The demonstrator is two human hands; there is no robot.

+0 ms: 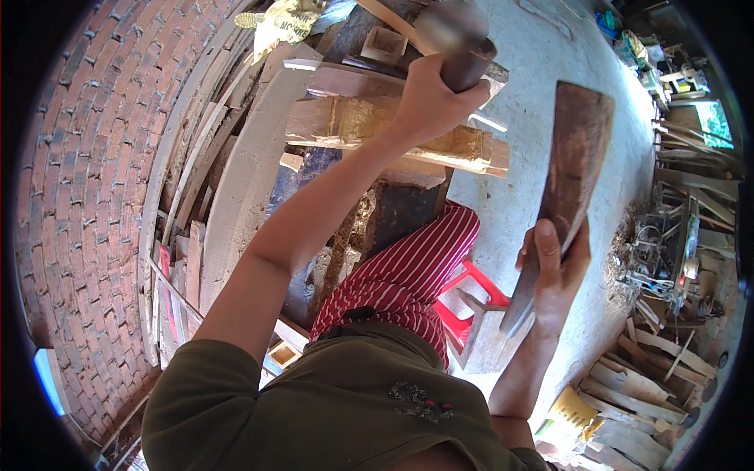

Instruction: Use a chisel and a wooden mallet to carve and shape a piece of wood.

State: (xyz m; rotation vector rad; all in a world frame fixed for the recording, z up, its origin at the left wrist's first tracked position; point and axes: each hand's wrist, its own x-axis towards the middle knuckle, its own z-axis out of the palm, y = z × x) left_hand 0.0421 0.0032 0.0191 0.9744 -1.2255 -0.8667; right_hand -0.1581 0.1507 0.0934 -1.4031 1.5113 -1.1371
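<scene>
My left hand [434, 96] is closed around a dark brown piece [465, 71] with a rounded, blurred far end; its exact kind cannot be made out. It is raised over the far end of a workbench, just beyond a thick, pale-yellow timber [393, 129] lying crosswise. Off to the right, my right hand [556, 255] grips a long dark brown wooden board [577, 149] near its lower part. The board is held up on a slant, wider at its far end and narrower toward me. Its fingers wrap the board, the thumb lying across the face.
Long planks [236, 204] line the brick wall [86, 204] on the left. A red plastic stool [491, 286] stands by my striped trouser leg. Wood offcuts [636, 392] and a yellow container [572, 412] lie to the right. A small wooden box [383, 45] sits at the far end.
</scene>
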